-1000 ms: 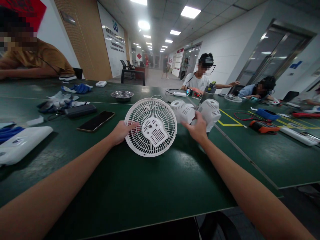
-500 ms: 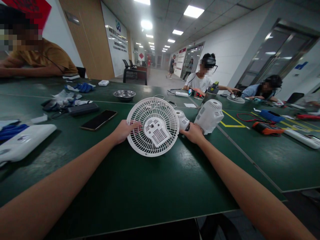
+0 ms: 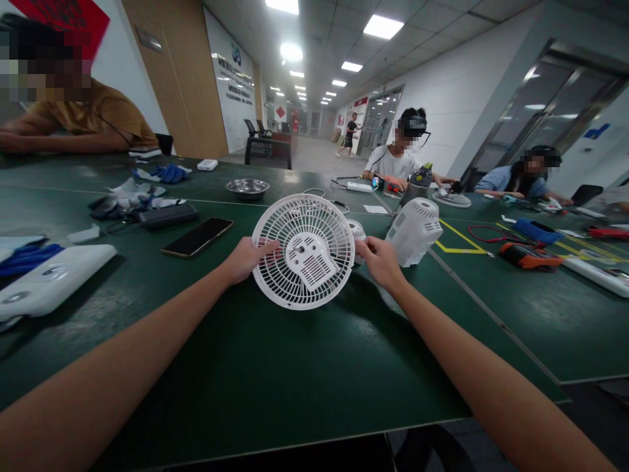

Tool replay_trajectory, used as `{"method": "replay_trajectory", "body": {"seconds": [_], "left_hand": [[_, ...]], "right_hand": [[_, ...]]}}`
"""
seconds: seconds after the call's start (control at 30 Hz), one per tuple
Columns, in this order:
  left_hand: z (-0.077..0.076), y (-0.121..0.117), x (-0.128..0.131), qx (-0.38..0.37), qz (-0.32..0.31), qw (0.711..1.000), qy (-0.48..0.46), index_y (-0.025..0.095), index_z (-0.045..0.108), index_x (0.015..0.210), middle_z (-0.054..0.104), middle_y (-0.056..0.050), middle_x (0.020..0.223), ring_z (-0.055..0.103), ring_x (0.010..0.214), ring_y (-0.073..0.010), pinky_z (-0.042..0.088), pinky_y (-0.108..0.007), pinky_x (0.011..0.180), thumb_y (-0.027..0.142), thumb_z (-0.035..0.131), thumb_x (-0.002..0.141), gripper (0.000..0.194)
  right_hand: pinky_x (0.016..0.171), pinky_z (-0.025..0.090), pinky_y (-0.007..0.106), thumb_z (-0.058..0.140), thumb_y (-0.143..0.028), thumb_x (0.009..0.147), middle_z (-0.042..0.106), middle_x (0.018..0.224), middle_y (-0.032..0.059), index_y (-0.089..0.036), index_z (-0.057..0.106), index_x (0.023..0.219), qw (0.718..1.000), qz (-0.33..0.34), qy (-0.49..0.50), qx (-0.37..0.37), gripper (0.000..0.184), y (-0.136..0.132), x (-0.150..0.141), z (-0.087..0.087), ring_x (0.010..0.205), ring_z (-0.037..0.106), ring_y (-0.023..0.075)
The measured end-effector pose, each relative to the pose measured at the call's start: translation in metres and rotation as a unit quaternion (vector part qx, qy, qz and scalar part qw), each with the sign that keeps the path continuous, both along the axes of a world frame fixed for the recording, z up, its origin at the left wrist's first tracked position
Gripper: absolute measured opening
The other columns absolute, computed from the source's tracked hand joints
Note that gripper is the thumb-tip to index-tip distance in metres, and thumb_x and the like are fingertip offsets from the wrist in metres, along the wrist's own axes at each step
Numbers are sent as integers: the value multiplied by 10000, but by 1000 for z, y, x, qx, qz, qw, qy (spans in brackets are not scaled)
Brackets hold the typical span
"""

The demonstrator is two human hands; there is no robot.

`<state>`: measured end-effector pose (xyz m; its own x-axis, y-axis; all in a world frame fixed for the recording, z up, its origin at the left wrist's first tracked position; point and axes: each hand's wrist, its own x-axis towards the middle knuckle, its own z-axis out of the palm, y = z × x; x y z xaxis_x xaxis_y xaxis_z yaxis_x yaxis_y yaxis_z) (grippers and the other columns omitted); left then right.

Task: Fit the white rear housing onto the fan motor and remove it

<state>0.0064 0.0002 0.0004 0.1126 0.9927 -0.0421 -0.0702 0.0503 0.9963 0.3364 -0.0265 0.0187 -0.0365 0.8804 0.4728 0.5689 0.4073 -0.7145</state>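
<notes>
A round white fan grille [image 3: 303, 260] stands tilted on the green table [image 3: 275, 367], its back plate facing me. My left hand [image 3: 244, 258] grips its left rim, fingers curled round the ribs. My right hand [image 3: 379, 261] pinches its right rim. Behind the grille a small white motor housing [image 3: 357, 231] peeks out, mostly hidden. A larger white fan body [image 3: 415, 231] stands upright on the table just right of my right hand, apart from it.
A black phone [image 3: 197, 236], a dark case [image 3: 168, 215], cloths and a steel bowl [image 3: 247, 188] lie at the left and back. A white device [image 3: 52, 280] sits far left. Tools and cables lie at the right. Other people sit round the table.
My right hand let go of the white fan body, which now stands on the table, and came to the grille's right rim. The small housing slid behind the grille.
</notes>
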Motion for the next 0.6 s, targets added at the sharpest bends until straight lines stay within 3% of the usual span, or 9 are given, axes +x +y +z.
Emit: {"method": "replay_trajectory", "body": {"seconds": [0.07,0.17,0.23,0.3,0.4,0.6], "left_hand": [[0,-1,1,7,-2,1000,3,131,768,874,774,-105,856,723,735,-195,584,-343,737,209,748,862,81],[-1,0,0,19,-6,1000,10,133,767,856,769,-97,839,715,727,-193,576,-343,731,228,746,860,98],[-2,1,-1,30,-3,999,21,130,766,853,766,-98,831,710,720,-195,571,-342,714,250,761,847,120],[-3,2,-4,49,0,998,39,127,765,859,763,-99,822,707,712,-201,569,-344,698,286,782,828,163],[-3,0,-4,77,10,995,63,130,767,845,764,-98,811,710,710,-210,570,-346,700,312,805,803,191],[2,-10,8,141,57,984,99,158,772,852,767,-81,799,715,700,-229,571,-364,688,340,783,823,185]], "right_hand": [[693,555,369,602,-603,887,666,733,10,-216,602,798,978,89,136,-131,397,-11,-17,-2,691,637,195],[660,567,360,588,-618,886,715,828,8,-242,610,959,887,201,284,-305,383,-26,-41,-5,702,675,194],[700,580,383,519,-621,918,736,889,32,-237,623,992,828,252,328,-378,405,-34,-53,-5,743,701,206],[749,586,402,474,-597,946,744,918,52,-225,637,994,796,276,351,-408,408,-41,-61,-3,796,715,218],[777,591,424,476,-551,958,741,902,56,-226,642,997,791,267,375,-403,367,-48,-67,-2,847,719,234],[766,605,452,499,-603,904,746,957,58,-251,620,1021,807,257,402,-348,391,-52,-74,-2,965,708,278]]}}
